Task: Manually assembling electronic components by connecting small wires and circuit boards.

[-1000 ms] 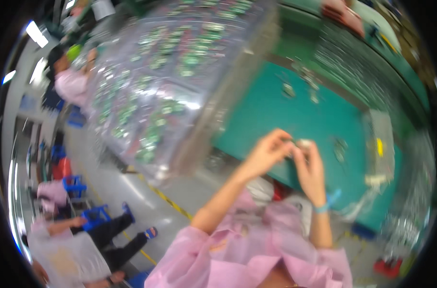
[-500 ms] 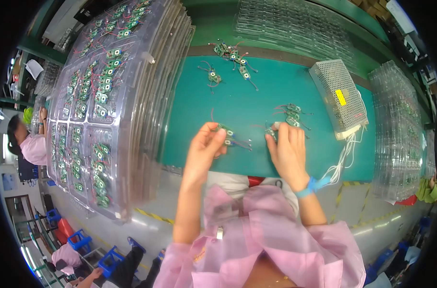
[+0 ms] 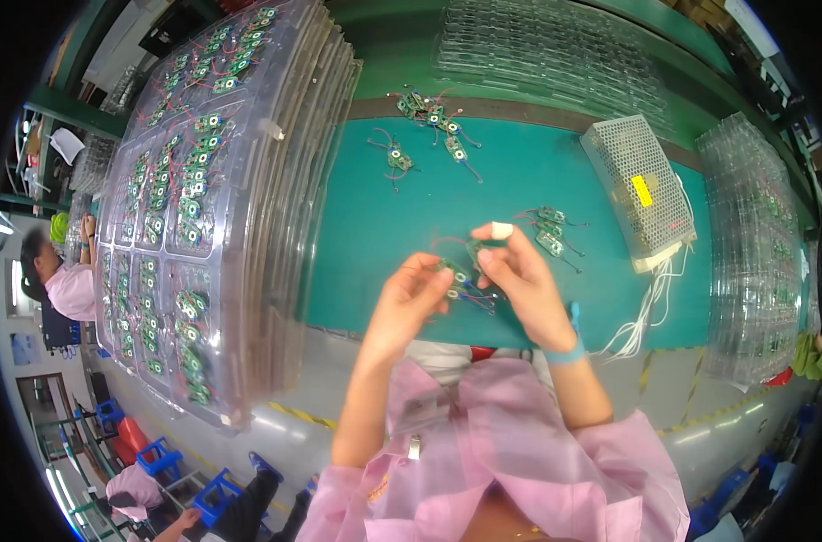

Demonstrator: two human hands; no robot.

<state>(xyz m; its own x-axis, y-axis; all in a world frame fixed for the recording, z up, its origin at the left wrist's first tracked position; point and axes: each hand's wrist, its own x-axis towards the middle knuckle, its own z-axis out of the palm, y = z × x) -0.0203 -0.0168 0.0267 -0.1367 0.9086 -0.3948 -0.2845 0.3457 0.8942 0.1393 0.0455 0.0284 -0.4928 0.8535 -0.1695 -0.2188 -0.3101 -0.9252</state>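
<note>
Small green circuit boards with thin red and dark wires (image 3: 453, 294) are pinched between the thumb and fingers of my left hand (image 3: 414, 294). Close beside it, my right hand (image 3: 522, 285) grips another wired circuit board (image 3: 475, 256) between thumb and forefinger. White tape wraps one of that hand's fingertips, and a blue band (image 3: 569, 350) circles the wrist. A few wired boards (image 3: 550, 230) lie on the green mat (image 3: 375, 226) to the right of my hands. Toward the far side rest a cluster of boards (image 3: 434, 113) and a single board (image 3: 396, 157).
A tall stack of clear plastic trays (image 3: 289, 208) filled with boards stands at left. A perforated metal box (image 3: 637, 185) with white cables (image 3: 644, 307) sits at right. More clear trays stand at the back (image 3: 546, 59) and far right (image 3: 752, 253). Another person (image 3: 68, 280) is at far left.
My right hand has lifted a board from beside the right-hand boards and moved left. My left hand has shifted slightly right and nearer, still holding its boards; the hands are now close together.
</note>
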